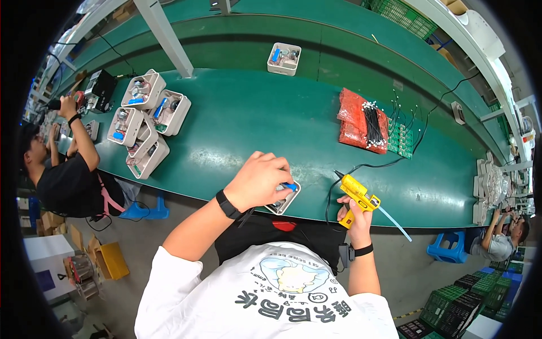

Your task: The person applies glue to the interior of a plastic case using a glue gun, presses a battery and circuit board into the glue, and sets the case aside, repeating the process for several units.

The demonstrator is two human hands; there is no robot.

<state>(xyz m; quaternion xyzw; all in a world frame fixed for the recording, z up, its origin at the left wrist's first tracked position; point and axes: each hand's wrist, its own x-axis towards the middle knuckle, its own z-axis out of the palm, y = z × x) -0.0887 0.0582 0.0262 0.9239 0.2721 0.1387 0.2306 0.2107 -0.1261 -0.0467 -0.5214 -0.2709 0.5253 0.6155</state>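
A small white plastic housing rests at the near edge of the green bench, with a blue cylindrical cell inside it. My left hand is over this housing from the left, its fingers closed on the blue cell; the palm hides much of the interior. To the right, my right hand grips a yellow hot glue gun by its handle. The gun's dark nozzle points up and left, apart from the housing, and a pale glue stick sticks out of its back.
Several similar housings with blue cells are stacked at left; another housing sits at the far side. A red bubble-wrap bag, black wires and green circuit boards lie at right. A black cord crosses the bench. Co-workers sit at both sides.
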